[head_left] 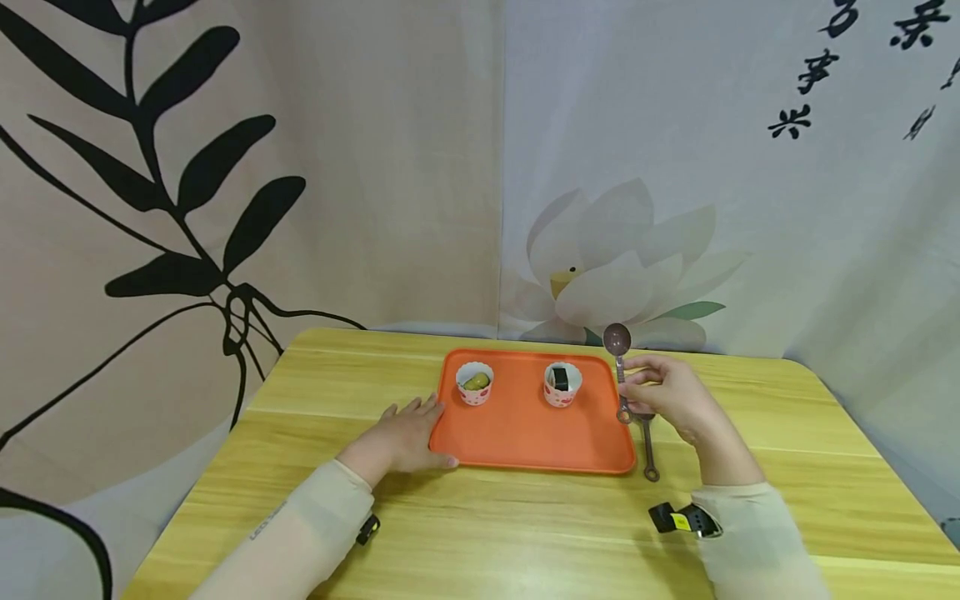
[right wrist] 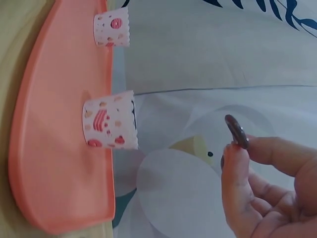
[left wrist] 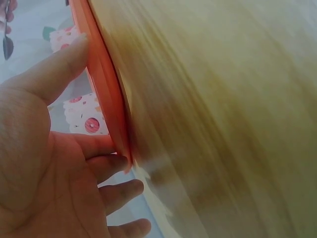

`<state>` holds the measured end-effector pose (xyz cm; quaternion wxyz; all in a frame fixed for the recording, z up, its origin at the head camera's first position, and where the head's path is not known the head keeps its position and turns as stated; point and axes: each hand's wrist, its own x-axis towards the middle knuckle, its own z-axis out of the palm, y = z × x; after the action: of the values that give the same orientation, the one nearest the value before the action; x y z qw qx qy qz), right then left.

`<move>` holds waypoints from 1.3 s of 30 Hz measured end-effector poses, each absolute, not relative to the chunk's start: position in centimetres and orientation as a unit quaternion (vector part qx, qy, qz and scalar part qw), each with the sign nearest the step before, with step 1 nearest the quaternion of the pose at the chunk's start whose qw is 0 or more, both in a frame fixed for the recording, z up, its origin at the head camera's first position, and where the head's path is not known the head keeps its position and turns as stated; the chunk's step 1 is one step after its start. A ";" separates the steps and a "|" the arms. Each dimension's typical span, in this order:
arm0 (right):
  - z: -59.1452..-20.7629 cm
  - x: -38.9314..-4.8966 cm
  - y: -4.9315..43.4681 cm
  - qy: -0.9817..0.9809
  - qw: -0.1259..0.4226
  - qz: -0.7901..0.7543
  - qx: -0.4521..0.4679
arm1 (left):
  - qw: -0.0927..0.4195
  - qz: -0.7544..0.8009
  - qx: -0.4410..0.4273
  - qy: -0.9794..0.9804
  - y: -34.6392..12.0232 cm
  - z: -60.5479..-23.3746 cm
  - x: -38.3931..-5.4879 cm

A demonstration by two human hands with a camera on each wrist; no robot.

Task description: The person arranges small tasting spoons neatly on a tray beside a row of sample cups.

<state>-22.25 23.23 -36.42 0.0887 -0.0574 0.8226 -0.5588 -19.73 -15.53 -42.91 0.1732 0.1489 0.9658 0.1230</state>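
My left hand (head_left: 401, 437) rests against the left end of the orange tray (head_left: 517, 433), thumb at its near edge and fingers loosely extended along its side. Between thumb and fingers of my right hand (head_left: 675, 400) is a brown spoon (head_left: 617, 340), held bowl up above the tray's right edge. In the right wrist view only the tip of that spoon's handle (right wrist: 237, 131) shows at the pinch. A second brown utensil (head_left: 649, 454) lies on the table just right of the tray, its upper end hidden by the right hand.
On the tray, a patterned paper cup (head_left: 475, 396) at left holds something yellow-green. Another paper cup (head_left: 561, 398) at right contains a black-and-white piece. The wooden table (head_left: 525, 533) extends around the tray, and a printed curtain (head_left: 405, 167) hangs behind it.
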 end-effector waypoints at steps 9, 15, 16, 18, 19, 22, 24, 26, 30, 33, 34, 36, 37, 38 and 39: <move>-36.8 -22.5 21.3 0.816 0.092 -0.567 -0.066 | 0.170 0.130 0.152 0.965 -15.6 -43.1 -19.8; -37.6 -22.8 20.0 0.810 0.102 -0.574 -0.069 | 0.173 0.128 0.150 0.965 -15.6 -43.0 -19.8; -37.6 -22.8 19.8 0.808 0.104 -0.576 -0.068 | 0.173 0.127 0.149 0.965 -15.5 -43.0 -19.8; -37.8 -22.8 19.3 0.804 0.107 -0.582 -0.066 | 0.174 0.126 0.149 0.965 -15.5 -43.0 -19.7; -37.9 -22.9 19.0 0.801 0.110 -0.585 -0.066 | 0.174 0.125 0.149 0.965 -15.5 -43.0 -19.7; -38.1 -22.9 18.4 0.796 0.111 -0.591 -0.063 | 0.174 0.127 0.149 0.965 -15.5 -42.9 -19.7; -38.3 -23.0 18.1 0.796 0.110 -0.593 -0.062 | 0.175 0.129 0.148 0.965 -15.5 -42.9 -19.7; -38.4 -23.0 17.8 0.795 0.110 -0.593 -0.062 | 0.175 0.129 0.147 0.965 -15.5 -42.9 -19.7; -38.8 -23.1 17.1 0.792 0.117 -0.596 -0.061 | 0.173 0.126 0.149 0.965 -15.4 -42.9 -19.7; -39.2 -23.1 16.6 0.788 0.124 -0.600 -0.060 | 0.173 0.125 0.150 0.965 -15.5 -42.9 -19.8; -39.3 -23.1 16.4 0.786 0.127 -0.602 -0.061 | 0.174 0.126 0.150 0.965 -15.5 -42.9 -19.8; -39.7 -23.1 16.1 0.783 0.134 -0.604 -0.064 | 0.175 0.129 0.149 0.965 -15.5 -42.8 -19.7; -39.8 -23.1 15.9 0.779 0.138 -0.608 -0.064 | 0.177 0.130 0.148 0.964 -15.5 -42.8 -19.7; -40.0 -23.2 15.8 0.778 0.143 -0.609 -0.064 | 0.177 0.130 0.147 0.964 -15.5 -42.8 -19.7; -40.2 -23.2 15.6 0.774 0.147 -0.613 -0.064 | 0.178 0.132 0.147 0.964 -15.5 -42.7 -19.7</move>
<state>-23.17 15.64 -40.15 0.1465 -0.0635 0.7736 -0.6132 -19.66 -15.55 -42.72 0.1778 0.1473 0.9641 0.1315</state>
